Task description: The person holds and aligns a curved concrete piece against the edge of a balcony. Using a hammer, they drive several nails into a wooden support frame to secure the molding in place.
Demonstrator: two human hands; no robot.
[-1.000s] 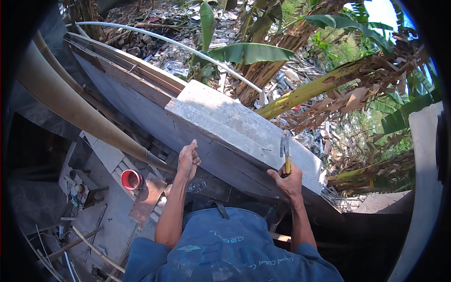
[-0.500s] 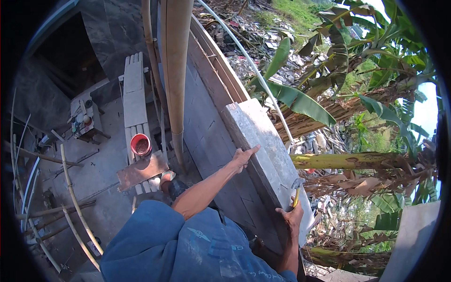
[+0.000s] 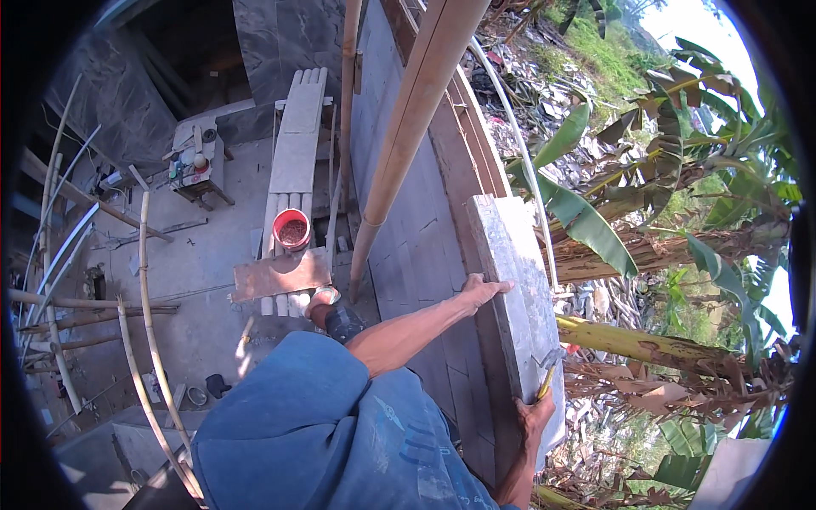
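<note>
A long, thick grey slab (image 3: 520,276), pale and stained on its sunlit face, sits along the top of the wall on my right. My left hand (image 3: 486,291) grips the slab's near edge, its index finger stretched over the upper face and the other fingers folded. Lower down, my right hand (image 3: 534,415) lies against the same edge and is closed round a hand tool (image 3: 549,374) with a yellow handle and a grey metal head. That head rests close to the slab's face; its exact shape is too small to tell.
A thick bamboo pole (image 3: 408,127) slants up beside the block wall (image 3: 408,272). Below stand a plank walkway (image 3: 293,161), a red bucket (image 3: 291,229) holding a dark mix, a brown board (image 3: 282,277) and a small table (image 3: 197,166). Banana plants (image 3: 586,217) and rubble lie beyond the wall.
The view has swung, so the whole scene sits farther right and more floor shows at left. Both hands keep about the same places on the slab.
</note>
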